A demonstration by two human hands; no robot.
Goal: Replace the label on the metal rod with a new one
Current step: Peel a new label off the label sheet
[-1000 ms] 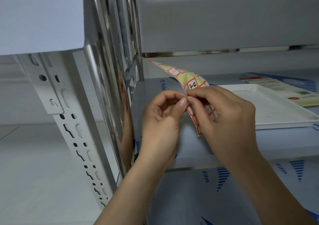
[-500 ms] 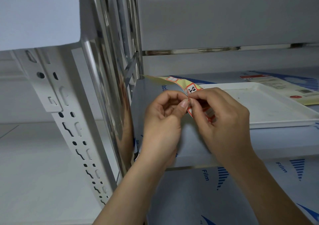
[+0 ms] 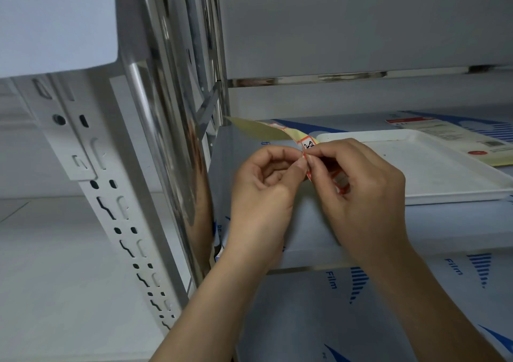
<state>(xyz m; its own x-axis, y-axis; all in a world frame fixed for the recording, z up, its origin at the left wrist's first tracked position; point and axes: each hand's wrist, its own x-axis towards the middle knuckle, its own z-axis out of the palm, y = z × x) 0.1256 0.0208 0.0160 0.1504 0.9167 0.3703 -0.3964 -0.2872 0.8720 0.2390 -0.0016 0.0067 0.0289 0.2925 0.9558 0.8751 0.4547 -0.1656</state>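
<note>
Both hands meet in front of the shelf's left front corner, forearms rising from the bottom edge and converging. The left hand (image 3: 266, 178) is curled, palm turned towards the camera, with thumb and forefinger tips pressed together on the edge of a label sheet (image 3: 277, 131). The right hand (image 3: 358, 184) faces it knuckles up, wrist bent a little downward, its thumb and forefinger pinching the same spot, so the fingertips of the two hands touch. The other right fingers fold under and hold the lower part of the sheet against the palm.

The sheet is yellowish with red-bordered labels; its free end bends up and to the left, over the shelf's (image 3: 249, 173) left edge, towards the back corner. One label (image 3: 308, 144) with dark handwriting sits just above the pinch.

The polished metal rod (image 3: 166, 128) stands upright left of the hands, at the shelf's left edge, mirroring the left wrist. A white tray (image 3: 433, 173) lies on the shelf to the right, behind the right hand. A white slotted upright (image 3: 111, 195) stands further left.
</note>
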